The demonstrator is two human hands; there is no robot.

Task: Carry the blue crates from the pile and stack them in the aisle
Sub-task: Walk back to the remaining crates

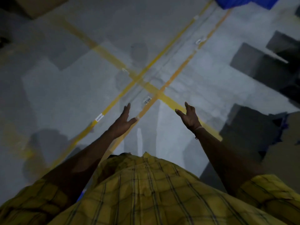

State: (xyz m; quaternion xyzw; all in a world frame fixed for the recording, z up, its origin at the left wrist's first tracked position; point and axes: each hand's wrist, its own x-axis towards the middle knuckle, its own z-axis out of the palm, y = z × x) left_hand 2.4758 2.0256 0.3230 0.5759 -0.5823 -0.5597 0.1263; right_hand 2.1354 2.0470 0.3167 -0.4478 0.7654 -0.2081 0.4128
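Note:
Both my arms reach forward over the grey floor, and neither hand holds anything. My left hand has its fingers straight and its thumb spread. My right hand is open too, with fingers spread. A blue crate shows at the top right edge, far from both hands and partly cut off by the frame. The view is blurred.
Yellow floor tape lines cross in front of me. A cardboard box sits at the top left. Dark shelving or boxes stand along the right. Another dark object lies at the right near my right arm.

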